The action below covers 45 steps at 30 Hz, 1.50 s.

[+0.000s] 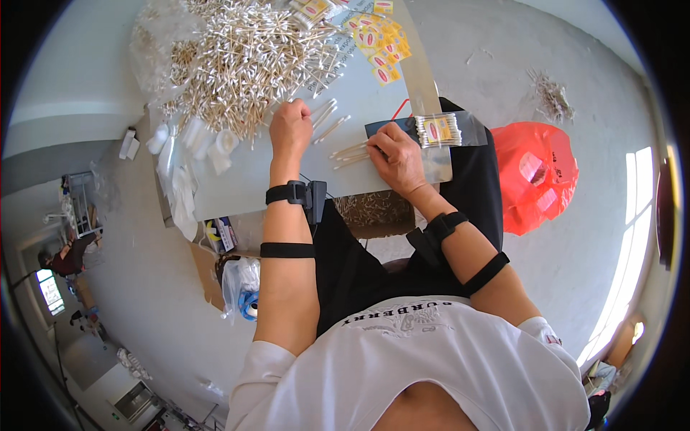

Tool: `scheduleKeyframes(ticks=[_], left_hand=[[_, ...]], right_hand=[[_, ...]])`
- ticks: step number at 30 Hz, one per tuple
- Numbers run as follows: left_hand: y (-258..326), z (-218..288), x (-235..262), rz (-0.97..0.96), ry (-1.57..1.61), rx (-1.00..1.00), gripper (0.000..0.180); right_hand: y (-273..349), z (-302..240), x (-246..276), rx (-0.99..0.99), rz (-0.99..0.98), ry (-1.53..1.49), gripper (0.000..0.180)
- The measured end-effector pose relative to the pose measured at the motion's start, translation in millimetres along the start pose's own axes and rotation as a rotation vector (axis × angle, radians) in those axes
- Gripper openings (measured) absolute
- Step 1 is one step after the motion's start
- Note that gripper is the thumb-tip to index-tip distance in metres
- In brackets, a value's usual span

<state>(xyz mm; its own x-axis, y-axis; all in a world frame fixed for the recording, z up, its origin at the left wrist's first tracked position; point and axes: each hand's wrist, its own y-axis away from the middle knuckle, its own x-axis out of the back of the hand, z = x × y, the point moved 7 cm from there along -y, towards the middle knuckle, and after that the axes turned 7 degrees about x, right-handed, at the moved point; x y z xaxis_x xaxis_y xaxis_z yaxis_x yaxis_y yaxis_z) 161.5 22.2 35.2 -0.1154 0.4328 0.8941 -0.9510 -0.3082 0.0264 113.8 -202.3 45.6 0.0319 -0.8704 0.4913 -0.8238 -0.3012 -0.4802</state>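
Observation:
A big heap of cotton swabs [237, 65] with white tips and pale sticks covers the far left of the table. My left hand [291, 133] is closed at the heap's near right edge; its fingertips are hidden, so what it holds cannot be made out. Several loose swabs [330, 128] lie just right of it. My right hand [399, 156] is closed with fingertips pinched on a few cotton swabs [350, 154] that point left over the tabletop. Just beyond that hand, a clear packet of swabs [438, 131] with a yellow label rests on a dark strip at the table's right edge.
Yellow paper labels [381, 42] are scattered at the table's far right. White plastic wrappings [208, 142] lie at its left side. A box of swabs [374, 212] sits below the near edge. On the floor to the right are a red plastic bag [535, 172] and more swabs [553, 97].

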Motion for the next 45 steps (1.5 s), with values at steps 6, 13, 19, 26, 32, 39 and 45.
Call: scheduleKeyframes(ticks=[6,13,19,26,32,39,45], left_hand=[[25,14,-6,0.064,0.067,-0.037,0.009],[51,34,-11,0.042,0.05,-0.152,0.014],[79,8,-12,0.358,0.891,-0.053,0.028],[87,21,-37,0.328,1.072,0.045,0.046],[79,31,-45,0.212,1.22,0.051,0.045],[92,46,-23,0.064,0.324,-0.35,0.065],[109,50,-34,-0.04,-0.032,-0.334,0.072]], right_hand=[[3,3,3,-0.072,0.037,-0.079,0.006],[9,17,4,-0.181,0.104,-0.193,0.017],[-3,19,1,-0.199,0.226,-0.392,0.025],[-28,20,-33,-0.155,0.123,-0.438,0.029],[-7,30,-39,-0.292,0.206,-0.604,0.031],[10,44,-14,-0.409,0.122,-0.719,0.037],[22,36,-5,-0.47,0.211,-0.757,0.036]])
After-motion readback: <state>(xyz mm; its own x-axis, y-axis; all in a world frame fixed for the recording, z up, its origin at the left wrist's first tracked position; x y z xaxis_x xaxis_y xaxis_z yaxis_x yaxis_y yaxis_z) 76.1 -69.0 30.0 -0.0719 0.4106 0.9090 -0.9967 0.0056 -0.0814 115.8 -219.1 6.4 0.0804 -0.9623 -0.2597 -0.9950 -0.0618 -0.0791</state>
